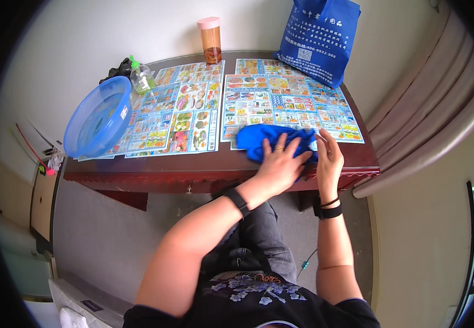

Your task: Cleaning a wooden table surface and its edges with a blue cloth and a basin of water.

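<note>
A crumpled blue cloth lies at the front edge of the dark red wooden table, partly over printed flyer sheets. My left hand rests on the cloth with its fingers spread, and a ring shows on one finger. Beside the cloth's right end is my right hand, upright with its fingers slightly bent; the fingertips are near the cloth, and I cannot tell whether they touch it. Both wrists wear black bands.
A blue plastic basin with liquid leans at the table's left, near a green-topped spray bottle and a black plastic bag. At the back stand a pink-lidded amber container and a blue bag. A curtain hangs right.
</note>
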The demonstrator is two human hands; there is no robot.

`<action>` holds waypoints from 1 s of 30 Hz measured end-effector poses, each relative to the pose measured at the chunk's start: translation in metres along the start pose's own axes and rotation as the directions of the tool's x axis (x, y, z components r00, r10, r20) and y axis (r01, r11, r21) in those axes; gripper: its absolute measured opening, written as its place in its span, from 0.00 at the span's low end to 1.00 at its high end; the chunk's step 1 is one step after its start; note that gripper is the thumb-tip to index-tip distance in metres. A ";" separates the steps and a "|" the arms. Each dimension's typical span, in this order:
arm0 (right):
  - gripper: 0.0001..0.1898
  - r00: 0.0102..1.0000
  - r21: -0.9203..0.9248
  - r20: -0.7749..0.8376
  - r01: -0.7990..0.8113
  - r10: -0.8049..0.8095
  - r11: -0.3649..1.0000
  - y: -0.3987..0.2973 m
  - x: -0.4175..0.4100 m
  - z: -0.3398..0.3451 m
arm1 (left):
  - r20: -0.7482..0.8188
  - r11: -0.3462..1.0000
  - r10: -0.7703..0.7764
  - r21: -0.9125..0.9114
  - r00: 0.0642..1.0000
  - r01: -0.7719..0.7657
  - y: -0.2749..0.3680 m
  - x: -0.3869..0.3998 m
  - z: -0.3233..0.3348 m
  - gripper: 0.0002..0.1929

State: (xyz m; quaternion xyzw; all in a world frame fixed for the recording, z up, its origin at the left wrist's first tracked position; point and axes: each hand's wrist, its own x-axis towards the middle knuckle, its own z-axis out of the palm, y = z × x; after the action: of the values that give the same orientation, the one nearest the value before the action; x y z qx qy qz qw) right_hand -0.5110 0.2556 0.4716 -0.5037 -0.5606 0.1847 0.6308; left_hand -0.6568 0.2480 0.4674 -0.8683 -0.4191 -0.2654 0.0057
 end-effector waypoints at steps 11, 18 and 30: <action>0.11 0.990 -0.153 -0.102 0.086 -0.102 0.985 0.000 -0.041 0.048 | -0.161 1.000 -0.003 0.019 0.987 0.006 -0.028 -0.034 -0.017 0.21; 0.11 0.976 -0.326 0.038 0.213 -0.213 0.921 -0.006 -0.057 0.071 | -0.174 0.984 -0.090 0.140 0.981 0.115 -0.086 -0.097 -0.070 0.21; 0.10 0.973 -0.435 0.055 0.227 -0.226 0.871 -0.004 -0.058 0.074 | -0.224 0.822 -0.414 0.325 0.882 0.468 -0.186 -0.200 -0.144 0.21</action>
State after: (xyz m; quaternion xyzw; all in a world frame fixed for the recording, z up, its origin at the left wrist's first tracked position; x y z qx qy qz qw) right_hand -0.5963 0.2398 0.4351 -0.5631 -0.6437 -0.0207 0.5178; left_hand -0.9604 0.1905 0.4587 -0.7090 -0.6496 -0.2375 0.1376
